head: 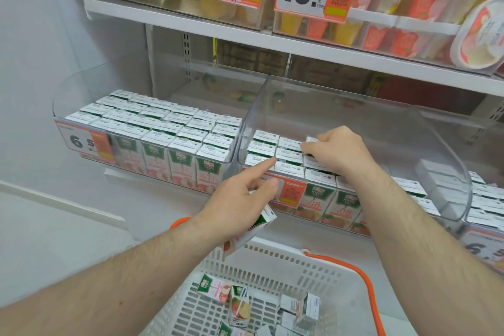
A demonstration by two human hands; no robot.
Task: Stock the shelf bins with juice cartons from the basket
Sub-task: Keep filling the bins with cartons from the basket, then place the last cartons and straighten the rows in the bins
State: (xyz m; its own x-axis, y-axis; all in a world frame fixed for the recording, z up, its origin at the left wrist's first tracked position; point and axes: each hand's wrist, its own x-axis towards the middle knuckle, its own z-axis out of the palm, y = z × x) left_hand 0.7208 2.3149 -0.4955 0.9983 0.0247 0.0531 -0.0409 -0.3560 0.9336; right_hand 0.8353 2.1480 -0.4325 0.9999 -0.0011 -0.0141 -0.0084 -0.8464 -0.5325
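My left hand point(240, 199) holds a juice carton point(255, 229) just in front of the middle clear bin point(272, 95), index finger stretched toward the cartons inside. Deeper in that bin, my right hand point(332, 150) pinches another carton point(312, 140) down among the standing cartons point(275, 150). Rows fill the middle bin's left part; its right part looks bare. The left bin point(152, 123) is packed with cartons. Below my arms sits the white basket point(272, 259) with orange handles, several loose cartons point(240, 303) lying in it.
A third bin point(485, 210) of cartons stands at the right. The upper shelf point(218, 27) carries fruit cups, tubs and price tags reading 9.9 and 16.8, close above the bins. A white wall closes off the left side.
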